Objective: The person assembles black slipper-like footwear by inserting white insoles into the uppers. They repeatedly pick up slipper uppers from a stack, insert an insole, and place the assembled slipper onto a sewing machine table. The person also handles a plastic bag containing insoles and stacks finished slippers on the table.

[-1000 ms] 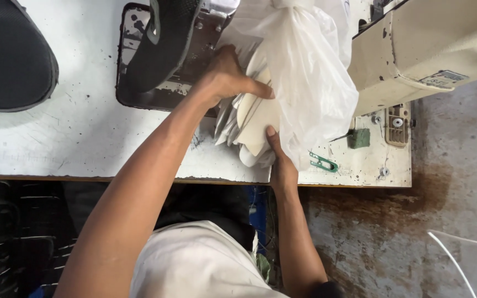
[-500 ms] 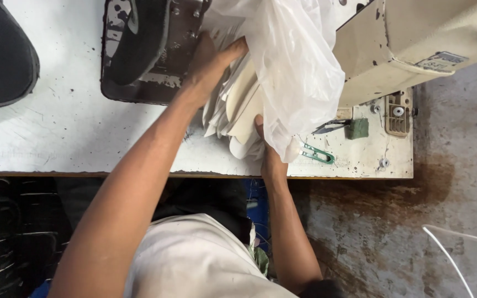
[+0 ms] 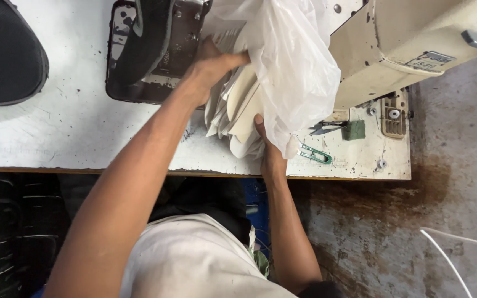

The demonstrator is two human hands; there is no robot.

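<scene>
Currently both hands are on a stack of cream flat pieces [image 3: 238, 110] half inside a white plastic bag [image 3: 293, 60], sitting on the scuffed white worktable [image 3: 73, 132].

- Left hand [image 3: 211, 69]: fingers curled over the stack's far upper edge, clenched onto it where the bag mouth starts. Thumb side hidden, so full wrap unclear.
- Right hand [image 3: 271, 157]: comes from below, fingers pushed up under the bag's lower edge against the near end of the stack. Fingertips mostly hidden by plastic; looks like grasping, cannot confirm.
- Stack sits between the two hands, long axis running roughly from right fingers up toward left fingers, slightly tilted. Bag lies just right of the left fingers and drapes over the right ones.
- Left hand is nearer the open bag mouth; right is nearer the loose lower ends fanning out.

Nearby: beige sewing machine [image 3: 409, 44] just right of the bag, green-handled snips [image 3: 316, 155] beside the right fingers, dark shoe upper [image 3: 150, 38] left of the left fingers.
</scene>
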